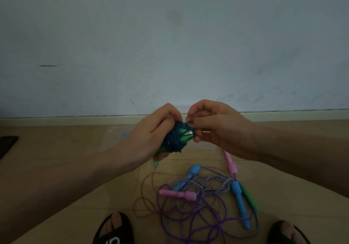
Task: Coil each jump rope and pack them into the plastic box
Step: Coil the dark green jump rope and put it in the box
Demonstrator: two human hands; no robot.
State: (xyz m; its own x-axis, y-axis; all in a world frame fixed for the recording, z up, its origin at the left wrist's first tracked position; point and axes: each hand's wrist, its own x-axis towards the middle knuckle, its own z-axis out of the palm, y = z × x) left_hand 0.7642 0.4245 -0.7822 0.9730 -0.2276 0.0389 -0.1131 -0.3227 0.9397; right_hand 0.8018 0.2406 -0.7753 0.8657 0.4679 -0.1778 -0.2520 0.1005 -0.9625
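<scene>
Dark-blue rope (pixel 174 140) nearly coiled: L hand (pixel 151 132) grips bundle, R hand (pixel 209 124) pinches loose end. Next: tuck end, drop into plastic box (pixel 117 138).

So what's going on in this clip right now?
A person is finishing a coil. The left hand grips a green-handled jump rope, its dark cord wound around the handles, while the right hand pinches the cord at the bundle's top. The clear plastic box sits on the floor behind the hands. The pink and blue handled ropes lie tangled and uncoiled on the floor.
</scene>
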